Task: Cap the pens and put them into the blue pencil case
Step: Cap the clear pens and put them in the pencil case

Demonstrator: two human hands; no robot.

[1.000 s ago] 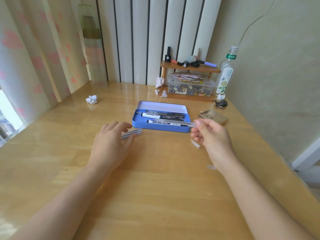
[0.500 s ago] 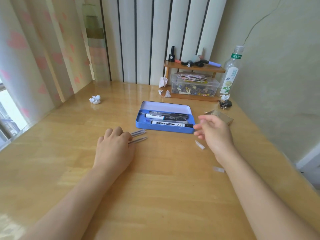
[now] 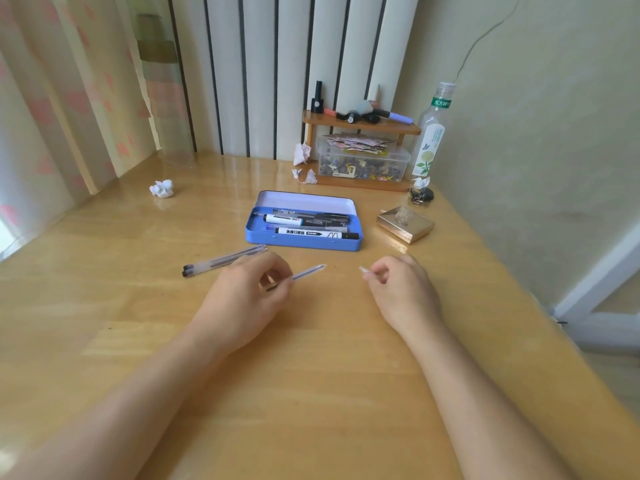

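The blue pencil case [image 3: 302, 242] lies open in the middle of the desk with several capped pens and markers [image 3: 311, 228] inside. My left hand [image 3: 247, 294] grips an uncapped clear pen [image 3: 309, 272], its tip pointing right. My right hand [image 3: 401, 289] pinches a small clear pen cap [image 3: 363, 270], a short gap from the pen's tip. Two more clear pens [image 3: 221, 262] lie side by side on the desk, left of the case and just beyond my left hand.
A gold box [image 3: 405, 225] sits right of the case. At the back stand a wooden shelf [image 3: 360, 124] over a clear storage box [image 3: 363, 162], a plastic bottle [image 3: 431, 133] and keys [image 3: 420, 195]. Crumpled paper [image 3: 162, 188] lies at the left. The desk's right edge drops off.
My right hand let go of a pen into the case, then took a cap off the desk. My left hand lifted one pen from the group and turned it toward the cap.
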